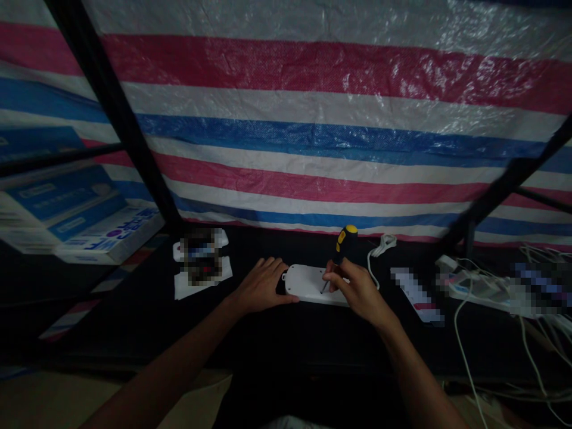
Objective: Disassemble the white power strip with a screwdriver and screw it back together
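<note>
- A white casing (306,281) is laid flat on the black table (179,336), in front of the person, with its long side set roughly across the view; small dark holes are seen in its upper face.
- The left hand (263,286) is placed at the casing's left end, its fingers extended and not curled around anything; the thumb is rested at the near left corner.
- A screwdriver (347,241) with a black and yellow handle is gripped in the right hand (357,289), the fingers being closed about its lower part. It is held tilted, its tip brought down to the casing's face; whether a screw is engaged cannot be told.
- The casing's right end is partly hidden by the right hand; just beyond, a white cord (385,244) is gathered in a bundle.
- White paper (226,271) is seen to the left, under blurred items.
- Boxes (111,238) are stacked at far left.
- A striped sheet (313,125) is hung behind the table.
</note>
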`<move>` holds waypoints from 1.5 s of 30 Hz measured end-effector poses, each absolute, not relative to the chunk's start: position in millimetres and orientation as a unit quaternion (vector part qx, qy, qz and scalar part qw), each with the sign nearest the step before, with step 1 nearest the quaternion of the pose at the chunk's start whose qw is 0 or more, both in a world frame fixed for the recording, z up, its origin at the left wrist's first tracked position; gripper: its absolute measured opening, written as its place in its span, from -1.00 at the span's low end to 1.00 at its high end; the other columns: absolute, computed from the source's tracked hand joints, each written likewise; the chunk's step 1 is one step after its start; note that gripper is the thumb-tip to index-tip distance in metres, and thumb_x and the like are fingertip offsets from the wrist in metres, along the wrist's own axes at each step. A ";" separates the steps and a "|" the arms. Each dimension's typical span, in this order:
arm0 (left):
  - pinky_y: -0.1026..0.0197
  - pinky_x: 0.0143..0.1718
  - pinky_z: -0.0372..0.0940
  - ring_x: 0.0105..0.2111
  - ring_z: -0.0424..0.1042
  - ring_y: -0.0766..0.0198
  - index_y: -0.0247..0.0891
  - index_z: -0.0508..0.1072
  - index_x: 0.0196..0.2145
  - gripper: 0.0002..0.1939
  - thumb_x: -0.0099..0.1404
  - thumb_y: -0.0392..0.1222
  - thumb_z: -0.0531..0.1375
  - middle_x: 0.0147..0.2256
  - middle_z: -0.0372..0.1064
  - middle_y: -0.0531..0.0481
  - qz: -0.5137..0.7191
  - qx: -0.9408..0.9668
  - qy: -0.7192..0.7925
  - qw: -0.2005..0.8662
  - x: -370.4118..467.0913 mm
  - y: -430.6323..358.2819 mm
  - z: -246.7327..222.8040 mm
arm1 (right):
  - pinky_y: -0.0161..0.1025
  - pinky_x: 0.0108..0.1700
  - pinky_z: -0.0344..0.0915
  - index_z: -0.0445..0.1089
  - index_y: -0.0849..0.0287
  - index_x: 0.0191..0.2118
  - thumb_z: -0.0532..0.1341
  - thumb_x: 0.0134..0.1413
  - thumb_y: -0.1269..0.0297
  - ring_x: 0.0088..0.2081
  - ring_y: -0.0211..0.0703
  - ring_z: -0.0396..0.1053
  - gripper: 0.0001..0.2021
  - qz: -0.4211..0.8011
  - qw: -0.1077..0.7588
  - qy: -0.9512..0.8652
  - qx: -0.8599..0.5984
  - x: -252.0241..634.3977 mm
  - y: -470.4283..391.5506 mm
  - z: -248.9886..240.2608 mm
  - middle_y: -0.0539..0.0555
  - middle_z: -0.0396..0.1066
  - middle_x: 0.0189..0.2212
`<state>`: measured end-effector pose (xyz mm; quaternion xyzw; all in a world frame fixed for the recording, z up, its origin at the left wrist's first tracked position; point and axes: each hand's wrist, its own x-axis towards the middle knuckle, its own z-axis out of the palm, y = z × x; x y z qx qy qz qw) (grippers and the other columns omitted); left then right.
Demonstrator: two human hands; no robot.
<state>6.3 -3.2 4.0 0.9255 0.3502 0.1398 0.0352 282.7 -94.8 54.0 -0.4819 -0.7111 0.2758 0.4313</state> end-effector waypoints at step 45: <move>-0.10 0.03 0.21 -0.04 0.46 -0.12 -0.23 0.46 -0.09 -0.24 0.29 0.59 0.18 -0.06 0.51 -0.17 0.143 0.929 0.340 0.043 23.3 -6.2 -2.3 | -0.21 -0.20 0.42 0.41 0.12 -0.05 0.08 0.51 -0.06 -0.35 -0.21 0.45 -0.65 0.343 0.456 -0.738 -0.360 246.4 -1.1 46.5 0.10 0.59 -0.21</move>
